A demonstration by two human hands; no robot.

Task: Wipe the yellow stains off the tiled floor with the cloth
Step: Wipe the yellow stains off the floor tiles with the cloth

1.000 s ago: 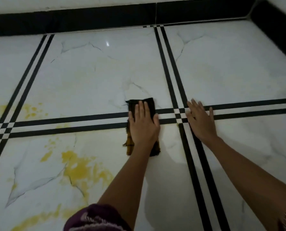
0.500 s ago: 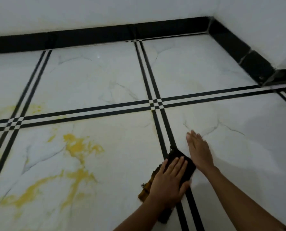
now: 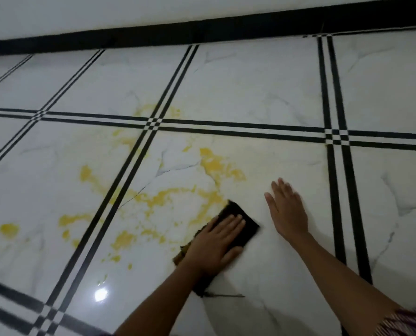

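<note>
A dark folded cloth (image 3: 242,220) lies flat on the white marble-look tiled floor (image 3: 250,93). My left hand (image 3: 214,246) presses on it with straight fingers, at the right edge of the yellow stains. The largest yellow stain (image 3: 216,166) spreads just beyond the cloth, with streaks (image 3: 160,197) running left across a black double tile line and a separate blob (image 3: 9,229) far left. My right hand (image 3: 287,209) rests flat on the bare tile to the right of the cloth, fingers spread.
Black double lines (image 3: 250,130) cross the floor in a grid. A black skirting (image 3: 202,32) runs along the white wall at the back. A bright light reflection (image 3: 101,294) shows on the near tile.
The view has swung left, bringing more stains into sight. My left hand has slid the cloth off the black line to the stains' edge. My right hand moved along with it.
</note>
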